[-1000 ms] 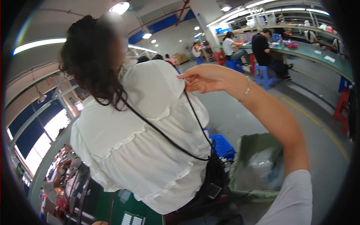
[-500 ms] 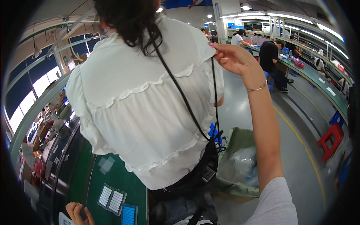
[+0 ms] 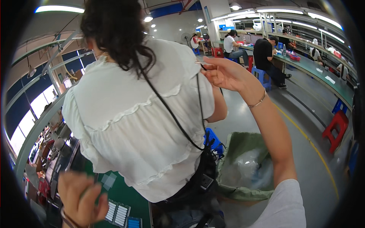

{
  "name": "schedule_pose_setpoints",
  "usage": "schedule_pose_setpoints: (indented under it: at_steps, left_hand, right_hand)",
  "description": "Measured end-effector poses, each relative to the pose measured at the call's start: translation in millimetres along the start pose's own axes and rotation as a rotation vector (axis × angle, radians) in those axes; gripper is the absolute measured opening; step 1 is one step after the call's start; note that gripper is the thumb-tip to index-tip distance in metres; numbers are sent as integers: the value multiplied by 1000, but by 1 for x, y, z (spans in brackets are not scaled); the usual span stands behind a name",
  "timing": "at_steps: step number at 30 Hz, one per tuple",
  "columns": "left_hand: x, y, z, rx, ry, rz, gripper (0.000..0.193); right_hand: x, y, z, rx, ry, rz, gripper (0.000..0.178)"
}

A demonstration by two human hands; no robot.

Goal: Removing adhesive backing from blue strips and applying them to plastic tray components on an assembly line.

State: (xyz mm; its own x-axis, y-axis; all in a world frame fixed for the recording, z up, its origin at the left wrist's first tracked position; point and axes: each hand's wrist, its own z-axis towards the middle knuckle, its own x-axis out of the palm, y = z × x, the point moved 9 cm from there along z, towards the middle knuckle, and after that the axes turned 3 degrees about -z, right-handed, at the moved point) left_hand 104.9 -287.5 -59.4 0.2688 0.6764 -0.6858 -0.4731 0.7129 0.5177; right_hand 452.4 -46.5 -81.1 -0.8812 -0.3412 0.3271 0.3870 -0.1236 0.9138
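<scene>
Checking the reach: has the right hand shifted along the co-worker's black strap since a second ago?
Cannot tell: the right hand sits at the black strap near the shoulder throughout; mainly the camera moved.

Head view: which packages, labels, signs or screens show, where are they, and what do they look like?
Label sheets: bottom centre on the green table, by the left hand; dark sheets with rows of white rectangles.
Bag: on the floor, lower right; green, open, clear plastic inside.
Sign: upper centre on a pillar; narrow, blue.

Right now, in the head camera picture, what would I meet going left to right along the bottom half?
Left hand → white trays on the green bench → co-worker's black bag → green sack → red stool.
</scene>
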Motion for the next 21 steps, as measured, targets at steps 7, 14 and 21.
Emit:
schedule_pose_setpoints:
  at_steps: [7, 14, 21]
  left_hand:
    - [105, 43, 245, 107, -138, 30, 41]
    - [152, 60, 275, 13, 164, 156, 42]
    - [155, 77, 277, 12, 110, 181, 33]
  right_hand:
    - [-2, -25, 21, 136, 34, 52, 43]
    - [-13, -13, 45, 54, 126, -22, 33]
    - [-2, -12, 97, 119, 302, -44, 25]
